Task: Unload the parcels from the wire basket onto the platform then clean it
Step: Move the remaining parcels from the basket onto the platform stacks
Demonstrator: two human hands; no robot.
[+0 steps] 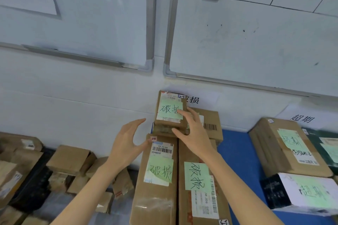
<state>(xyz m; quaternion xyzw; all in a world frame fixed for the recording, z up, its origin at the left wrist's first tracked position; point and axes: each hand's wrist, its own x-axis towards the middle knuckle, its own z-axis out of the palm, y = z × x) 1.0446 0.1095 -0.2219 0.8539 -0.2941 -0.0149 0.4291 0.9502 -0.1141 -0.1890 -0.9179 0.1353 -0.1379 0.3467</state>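
Observation:
A small cardboard parcel [169, 110] with a green handwritten note sits on top of the stack by the wall. My right hand [195, 133] holds it, fingers over its top right and thumb along its lower front edge. My left hand [126, 144] hovers open just left of it, thumb near the corner of a long parcel [157, 179]. A second long parcel [197, 188] lies beside that one, both with green notes, on the blue platform [236, 151]. The wire basket is out of view.
Another carton [212, 122] stands behind my right hand. At the right are a labelled brown parcel [281, 148] and a black-and-white box [300, 192]. Loose cartons [69, 159] are piled low at the left. Two whiteboards [256, 42] hang on the wall above.

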